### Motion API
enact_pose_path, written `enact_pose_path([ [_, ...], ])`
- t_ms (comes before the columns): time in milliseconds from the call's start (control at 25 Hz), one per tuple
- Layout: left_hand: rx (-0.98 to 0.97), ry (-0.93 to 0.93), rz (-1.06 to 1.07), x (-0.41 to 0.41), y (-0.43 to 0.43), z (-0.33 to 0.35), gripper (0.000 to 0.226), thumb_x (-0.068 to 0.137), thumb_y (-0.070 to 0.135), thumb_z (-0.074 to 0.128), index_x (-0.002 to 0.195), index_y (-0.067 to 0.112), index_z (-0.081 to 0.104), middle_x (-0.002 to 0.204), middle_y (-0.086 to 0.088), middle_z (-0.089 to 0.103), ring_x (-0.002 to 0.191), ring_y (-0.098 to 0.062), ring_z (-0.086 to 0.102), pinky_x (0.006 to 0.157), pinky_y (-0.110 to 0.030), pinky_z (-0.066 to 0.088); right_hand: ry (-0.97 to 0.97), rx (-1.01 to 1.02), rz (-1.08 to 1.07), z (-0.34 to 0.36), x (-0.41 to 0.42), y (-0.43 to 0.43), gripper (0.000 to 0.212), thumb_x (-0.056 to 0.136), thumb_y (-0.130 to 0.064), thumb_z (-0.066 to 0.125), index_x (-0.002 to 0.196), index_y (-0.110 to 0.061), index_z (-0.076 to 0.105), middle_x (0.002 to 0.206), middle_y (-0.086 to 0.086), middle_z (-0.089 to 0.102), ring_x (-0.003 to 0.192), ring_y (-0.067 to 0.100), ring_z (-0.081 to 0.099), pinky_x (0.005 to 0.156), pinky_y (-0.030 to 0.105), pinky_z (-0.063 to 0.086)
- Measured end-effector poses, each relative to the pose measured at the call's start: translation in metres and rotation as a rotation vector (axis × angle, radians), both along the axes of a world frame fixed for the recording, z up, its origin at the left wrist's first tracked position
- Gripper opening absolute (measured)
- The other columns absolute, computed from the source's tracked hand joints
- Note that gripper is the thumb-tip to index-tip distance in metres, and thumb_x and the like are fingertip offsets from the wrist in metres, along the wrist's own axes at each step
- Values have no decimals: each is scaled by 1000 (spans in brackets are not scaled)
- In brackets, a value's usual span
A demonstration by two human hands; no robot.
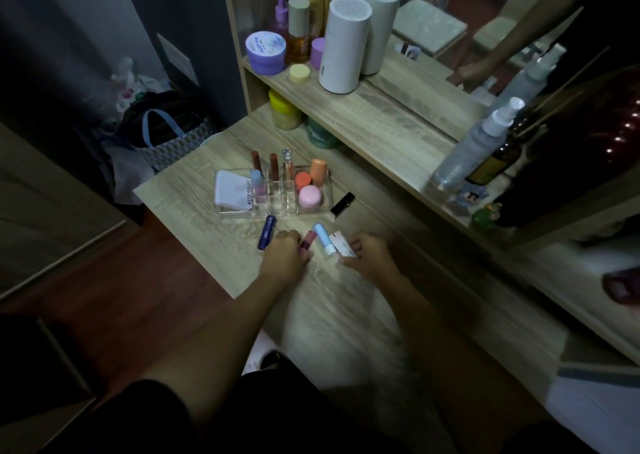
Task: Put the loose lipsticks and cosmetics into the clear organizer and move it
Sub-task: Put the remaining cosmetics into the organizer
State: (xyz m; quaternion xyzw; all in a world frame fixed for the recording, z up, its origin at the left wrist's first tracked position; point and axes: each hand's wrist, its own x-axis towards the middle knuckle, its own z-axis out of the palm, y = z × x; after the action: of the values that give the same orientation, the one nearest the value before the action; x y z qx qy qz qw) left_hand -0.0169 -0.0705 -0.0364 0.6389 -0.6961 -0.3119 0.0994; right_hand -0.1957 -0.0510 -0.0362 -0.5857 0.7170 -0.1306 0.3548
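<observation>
Hands seemingly touch loose lipsticks just before organizer.

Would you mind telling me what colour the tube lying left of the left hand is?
The tube is dark blue, clearest in the head view.

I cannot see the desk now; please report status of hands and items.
Left hand on pink lipstick. Right hand on white tube. Organizer part filled. Blue, light-blue, black tubes loose.

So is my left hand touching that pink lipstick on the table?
Touching. The head view shows the left hand with its fingers curled against the near end of the pink lipstick, no gap between them.
</observation>
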Motion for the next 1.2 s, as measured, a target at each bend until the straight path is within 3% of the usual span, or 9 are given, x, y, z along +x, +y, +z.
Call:
enact_pose_path([
  [240,43,170,159,7,2,-1,23,79,19,71,92,1,67,83,-18,71,78,-31,65,70,-34,50,-111,-8,-119,3,-4,8,33,77,-10,74,106,-1,62,97,13,69,73,13,60,65,25,49],
  [360,28,413,261,15,0,17,11,78,16,73,85,13,65,64,2,62,63,-17,58,56,-11,45,-358,-78,-181,20,3,1,35,83,-10,67,117,-7,57,92,1,62,76,9,60,61,19,46],
  [520,-27,628,288,28,-16,51,34,79,10,70,107,18,52,78,5,60,69,-12,60,69,-31,51,-626,-126,-127,45,23,-19,40,92,-2,47,123,-27,46,97,-5,63,83,5,62,63,15,51],
  [600,-163,573,298,42,-28,70,38,80,14,69,111,21,49,86,7,62,73,-8,62,66,-22,51,-685,-145,-112,54,38,-33,38,92,0,43,120,-24,48,98,-5,65,83,2,63,67,14,53],
  [760,-321,491,284,66,-46,88,18,86,21,65,103,19,57,91,-6,69,75,1,65,61,0,44,-753,-130,-167,61,61,-59,25,94,-2,47,118,-4,54,116,20,64,103,30,63,93,42,50],
  [840,-377,418,208,71,-52,91,13,86,20,65,98,15,61,90,-4,70,71,6,62,62,2,42,-728,-211,-138,60,67,-69,19,93,-6,51,110,-6,60,117,17,62,102,25,62,92,37,51],
  [960,-477,260,52,75,-63,90,14,84,19,68,96,11,66,91,-6,67,75,-7,59,69,-8,44,-596,-343,-126,55,71,-80,22,90,-9,58,111,-7,63,113,11,61,96,13,59,83,18,50],
  [1080,-502,102,-52,76,-71,84,19,83,22,67,97,9,67,92,-10,71,86,-23,62,77,-35,48,-574,-349,-182,46,74,-85,23,87,-9,62,110,-9,64,100,0,65,87,2,63,76,14,52],
  [1200,-541,-40,-58,75,-78,75,19,82,25,68,95,12,68,88,-7,72,89,-27,57,78,-39,42,-545,-385,-188,35,76,-89,19,86,-5,61,104,-11,66,90,-14,63,78,-17,60,65,2,49],
])
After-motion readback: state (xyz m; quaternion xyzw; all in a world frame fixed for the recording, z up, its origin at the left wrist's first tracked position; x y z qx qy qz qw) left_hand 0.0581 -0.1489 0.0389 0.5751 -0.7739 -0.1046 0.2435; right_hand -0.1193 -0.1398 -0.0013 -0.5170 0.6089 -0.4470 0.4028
